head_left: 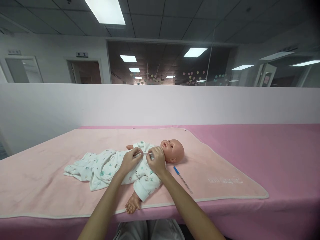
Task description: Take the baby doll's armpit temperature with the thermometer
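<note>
Blanket point(45, 173), peach, pale-edged: spread over the pink-covered tabletop point(287, 160). Garment point(103, 165), white, printed: worn by the doll point(177, 151), which is laid face-up on the blanket, head to the right. Left hand point(132, 158): placed over the doll's chest, fingertips pinched on a white tie point(144, 153). Tie: stretched between both hands. Right hand point(156, 160): placed beside the doll's neck, fingertips likewise pinched on the tie. Blue-capped stick point(183, 180), slender: laid aslant on the blanket, apart from the doll.
</note>
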`<state>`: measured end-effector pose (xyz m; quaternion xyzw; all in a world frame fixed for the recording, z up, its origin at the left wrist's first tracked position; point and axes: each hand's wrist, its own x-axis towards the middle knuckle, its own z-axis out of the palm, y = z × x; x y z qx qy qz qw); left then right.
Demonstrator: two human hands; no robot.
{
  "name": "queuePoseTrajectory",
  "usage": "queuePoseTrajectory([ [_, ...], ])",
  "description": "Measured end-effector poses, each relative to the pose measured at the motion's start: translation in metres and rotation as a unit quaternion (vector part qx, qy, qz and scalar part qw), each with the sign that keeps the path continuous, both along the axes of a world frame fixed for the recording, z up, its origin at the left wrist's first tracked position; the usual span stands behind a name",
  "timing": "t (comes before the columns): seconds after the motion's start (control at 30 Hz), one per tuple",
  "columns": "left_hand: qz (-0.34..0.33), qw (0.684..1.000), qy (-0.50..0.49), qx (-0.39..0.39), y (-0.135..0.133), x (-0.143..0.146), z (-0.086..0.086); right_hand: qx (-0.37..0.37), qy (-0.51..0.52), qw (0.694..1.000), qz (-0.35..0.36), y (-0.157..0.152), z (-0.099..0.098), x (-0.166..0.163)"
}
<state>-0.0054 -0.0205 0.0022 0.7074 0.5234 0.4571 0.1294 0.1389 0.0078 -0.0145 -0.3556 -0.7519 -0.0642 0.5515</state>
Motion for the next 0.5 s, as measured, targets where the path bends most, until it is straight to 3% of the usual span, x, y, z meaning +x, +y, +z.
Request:
queuePoseTrajectory([
  [0.23, 0.066, 0.995, 0.057, 0.052, -0.009, -0.007, -0.001, -0.006, 0.012, 1.000, 0.003, 0.000, 0.000, 0.001],
  [0.5, 0.226, 0.960, 0.143, 0.080, -0.028, -0.025, -0.013, -0.009, 0.011, 1.000, 0.000, 0.001, 0.000, 0.002],
])
